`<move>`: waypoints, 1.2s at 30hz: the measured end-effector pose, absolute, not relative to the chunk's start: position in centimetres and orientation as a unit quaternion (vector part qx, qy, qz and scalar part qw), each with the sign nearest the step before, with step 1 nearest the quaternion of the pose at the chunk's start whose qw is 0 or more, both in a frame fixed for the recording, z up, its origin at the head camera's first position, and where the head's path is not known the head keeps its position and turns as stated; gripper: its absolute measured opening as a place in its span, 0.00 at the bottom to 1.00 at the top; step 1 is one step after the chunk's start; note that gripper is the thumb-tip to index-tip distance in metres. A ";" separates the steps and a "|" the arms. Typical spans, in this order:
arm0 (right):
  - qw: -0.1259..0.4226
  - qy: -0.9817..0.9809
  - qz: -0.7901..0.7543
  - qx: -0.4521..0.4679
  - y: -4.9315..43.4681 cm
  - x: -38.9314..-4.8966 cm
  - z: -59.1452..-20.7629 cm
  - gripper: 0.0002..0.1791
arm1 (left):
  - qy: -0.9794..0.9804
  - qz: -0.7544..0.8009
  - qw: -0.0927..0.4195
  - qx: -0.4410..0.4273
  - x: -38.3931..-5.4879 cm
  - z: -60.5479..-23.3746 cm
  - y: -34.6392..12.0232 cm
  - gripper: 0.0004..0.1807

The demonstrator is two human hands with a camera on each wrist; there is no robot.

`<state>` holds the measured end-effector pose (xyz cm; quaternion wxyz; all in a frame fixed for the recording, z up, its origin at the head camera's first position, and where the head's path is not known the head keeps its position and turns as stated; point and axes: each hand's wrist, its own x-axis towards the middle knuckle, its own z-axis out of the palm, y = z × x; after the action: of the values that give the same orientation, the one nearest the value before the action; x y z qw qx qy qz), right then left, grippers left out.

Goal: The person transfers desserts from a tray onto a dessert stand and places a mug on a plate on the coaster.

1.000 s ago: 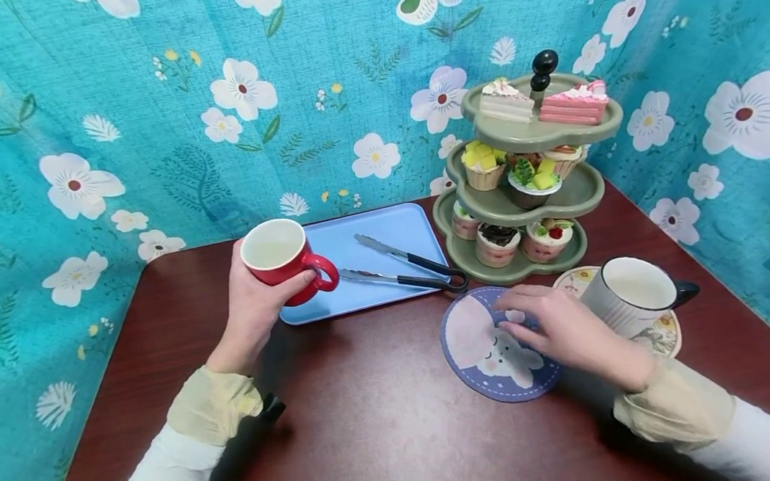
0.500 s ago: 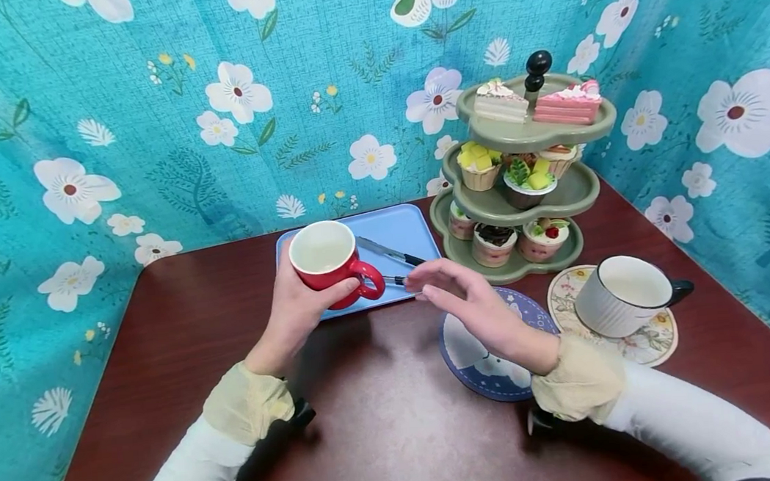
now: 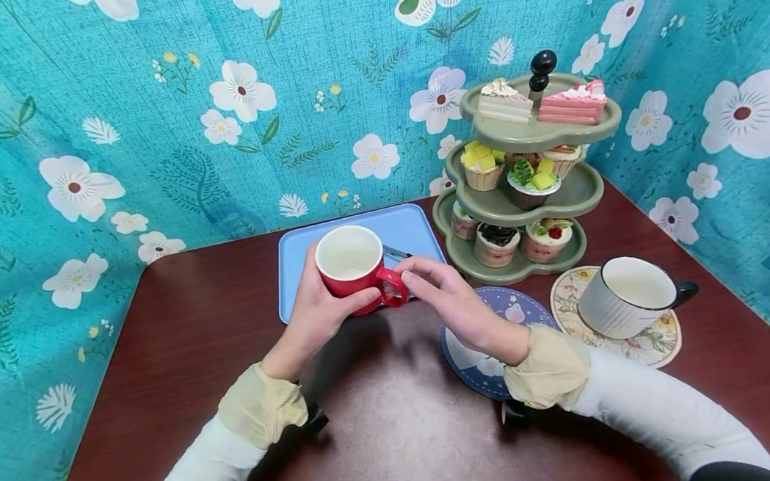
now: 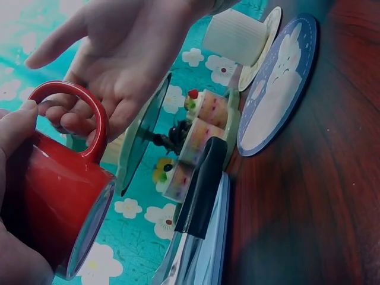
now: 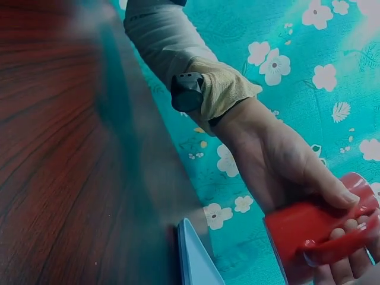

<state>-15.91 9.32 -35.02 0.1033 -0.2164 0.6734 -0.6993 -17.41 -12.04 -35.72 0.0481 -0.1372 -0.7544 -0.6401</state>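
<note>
My left hand grips a red mug with a white inside, raised above the front of the blue tray. The mug's handle points toward my right hand. In the left wrist view, the right hand's bent fingers show behind and through the handle loop, while its thumb stands apart. Whether those fingertips touch the handle I cannot tell. The right wrist view shows my left thumb along the side of the mug. Black-handled metal tongs lie on the tray, mostly hidden in the head view.
Right of the tray stands a green three-tier stand with cake slices and several cupcakes. A round blue mat with a printed animal lies under my right forearm. Beyond it, a white ribbed mug sits on a floral coaster.
My left hand has carried the red mug rightward across the front of the tray. My right hand has moved left from over the blue mat to the mug's handle.
</note>
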 end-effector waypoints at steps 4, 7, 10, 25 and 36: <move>0.116 0.661 -0.708 -0.218 9.0 -16.0 -35.0 0.16 | -0.750 -0.643 0.040 -0.148 -17.2 -35.7 -11.7 0.49; 0.116 0.668 -0.705 -0.208 9.0 -16.1 -35.0 0.15 | -0.753 -0.640 0.035 -0.151 -17.1 -35.7 -11.6 0.49; 0.116 0.680 -0.696 -0.200 9.1 -16.2 -34.9 0.13 | -0.755 -0.637 0.033 -0.151 -17.0 -35.6 -11.5 0.49; 0.104 0.726 -0.651 -0.196 8.1 -16.2 -34.2 0.15 | -0.757 -0.638 0.054 -0.130 -17.0 -35.7 -10.8 0.49; 0.066 0.699 -0.689 -0.180 7.4 -16.0 -35.1 0.23 | -0.756 -0.639 0.061 -0.126 -16.9 -36.1 -10.6 0.49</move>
<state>-16.04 7.44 -35.14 0.0656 -0.1804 0.6992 -0.6887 -16.90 -10.59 -36.08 0.0607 -0.1264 -0.7559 -0.6395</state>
